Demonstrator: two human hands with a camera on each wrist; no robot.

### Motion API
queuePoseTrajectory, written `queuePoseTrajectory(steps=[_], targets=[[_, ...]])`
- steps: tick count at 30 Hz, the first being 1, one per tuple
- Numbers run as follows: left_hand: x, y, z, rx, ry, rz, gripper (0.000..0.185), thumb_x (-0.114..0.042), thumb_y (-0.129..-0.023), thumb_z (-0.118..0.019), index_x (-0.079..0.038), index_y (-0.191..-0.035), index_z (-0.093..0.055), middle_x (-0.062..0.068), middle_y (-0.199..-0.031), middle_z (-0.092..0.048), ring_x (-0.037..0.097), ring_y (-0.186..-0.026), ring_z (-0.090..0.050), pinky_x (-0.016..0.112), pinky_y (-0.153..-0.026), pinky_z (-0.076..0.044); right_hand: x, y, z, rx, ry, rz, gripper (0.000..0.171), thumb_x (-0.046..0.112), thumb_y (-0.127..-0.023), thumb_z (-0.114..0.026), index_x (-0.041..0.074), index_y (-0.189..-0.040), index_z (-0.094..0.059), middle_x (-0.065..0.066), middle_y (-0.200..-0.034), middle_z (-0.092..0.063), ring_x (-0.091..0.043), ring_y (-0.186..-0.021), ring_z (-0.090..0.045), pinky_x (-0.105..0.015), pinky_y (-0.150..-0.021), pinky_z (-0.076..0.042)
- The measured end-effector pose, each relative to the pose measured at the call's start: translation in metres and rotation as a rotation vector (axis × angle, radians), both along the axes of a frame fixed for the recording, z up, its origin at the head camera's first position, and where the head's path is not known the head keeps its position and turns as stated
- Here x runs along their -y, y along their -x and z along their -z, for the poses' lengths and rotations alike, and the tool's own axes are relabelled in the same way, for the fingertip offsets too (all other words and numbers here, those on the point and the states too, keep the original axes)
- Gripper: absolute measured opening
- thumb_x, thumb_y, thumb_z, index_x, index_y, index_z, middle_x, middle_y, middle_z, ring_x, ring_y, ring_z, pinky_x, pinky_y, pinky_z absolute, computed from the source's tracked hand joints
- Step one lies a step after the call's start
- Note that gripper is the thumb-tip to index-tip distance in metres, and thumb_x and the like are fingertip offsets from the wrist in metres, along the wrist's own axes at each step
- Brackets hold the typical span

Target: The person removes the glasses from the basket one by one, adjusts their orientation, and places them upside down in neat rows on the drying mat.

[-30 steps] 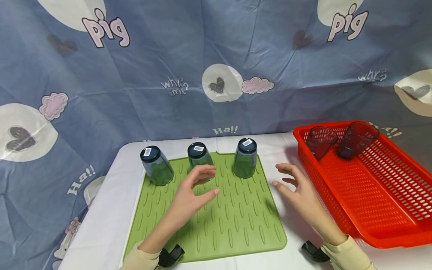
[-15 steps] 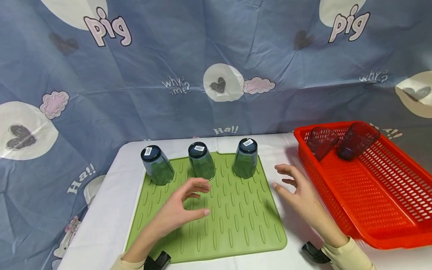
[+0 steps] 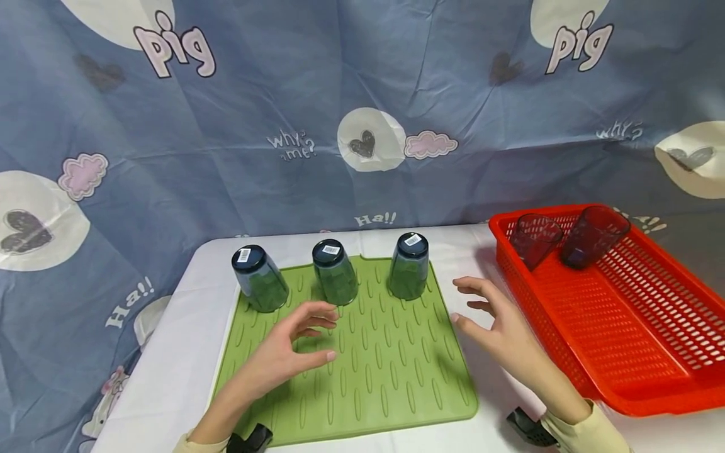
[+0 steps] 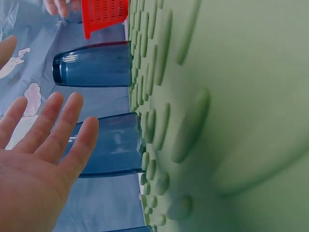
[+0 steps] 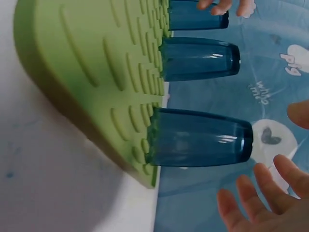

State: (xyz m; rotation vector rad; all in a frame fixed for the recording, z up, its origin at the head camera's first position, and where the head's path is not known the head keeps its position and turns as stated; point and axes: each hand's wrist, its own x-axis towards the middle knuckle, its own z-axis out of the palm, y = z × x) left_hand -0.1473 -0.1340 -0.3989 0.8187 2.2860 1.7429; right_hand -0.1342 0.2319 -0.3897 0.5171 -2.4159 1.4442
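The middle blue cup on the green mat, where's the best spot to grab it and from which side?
Take the middle cup around its side wall, near the upturned base. It stands upside down on the mat, so no rim or handle offers itself. Come from the front, where the left hand is; cups on both sides probably crowd a sideways grip.

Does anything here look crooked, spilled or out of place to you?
Nothing is spilled or broken. Three blue cups stand upside down in a row on the green mat. The two dark cups in the red basket lean tilted rather than standing. Both hands, left and right, hold nothing.
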Motion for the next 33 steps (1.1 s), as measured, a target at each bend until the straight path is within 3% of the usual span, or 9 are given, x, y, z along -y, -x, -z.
queuePoseTrajectory(steps=[7,14,22,33], targets=[[0.003,0.003,0.006,0.035,0.018,0.017,0.057,-0.006,-0.083,-0.078,-0.022,-0.132,-0.053,0.017,-0.128,-0.055,0.036,-0.118,-0.055,0.052,-0.097,-0.046,0.004,-0.008,-0.009,0.001,-0.026,-0.028,0.052,0.006,-0.085,-0.076,0.02,-0.131,-0.056,0.006,-0.129,-0.056,-0.016,-0.119,-0.051,-0.026,-0.097,-0.046],[0.006,0.007,0.009,0.046,0.022,0.027,0.059,-0.011,-0.083,-0.08,-0.021,-0.133,-0.052,0.019,-0.129,-0.055,0.039,-0.118,-0.055,0.056,-0.097,-0.045,0.006,-0.015,-0.02,-0.014,-0.061,-0.046,0.055,0.007,-0.086,-0.076,0.023,-0.134,-0.054,0.007,-0.131,-0.055,-0.015,-0.12,-0.051,-0.024,-0.098,-0.044],[0.008,0.007,0.005,0.052,0.052,0.058,0.059,-0.01,-0.084,-0.079,-0.023,-0.135,-0.052,0.017,-0.129,-0.055,0.037,-0.118,-0.054,0.056,-0.097,-0.045,0.005,-0.019,-0.034,-0.052,-0.074,-0.071,0.057,0.003,-0.085,-0.076,0.017,-0.135,-0.054,0.006,-0.132,-0.055,-0.017,-0.121,-0.051,-0.023,-0.099,-0.044],[0.008,0.004,-0.001,0.068,0.065,0.082,0.059,-0.008,-0.083,-0.078,-0.024,-0.134,-0.052,0.015,-0.127,-0.057,0.035,-0.118,-0.054,0.053,-0.098,-0.046,-0.002,-0.03,-0.057,-0.1,-0.242,-0.062,0.065,0.005,-0.081,-0.079,0.019,-0.138,-0.051,0.008,-0.131,-0.055,-0.011,-0.117,-0.052,-0.018,-0.096,-0.042]])
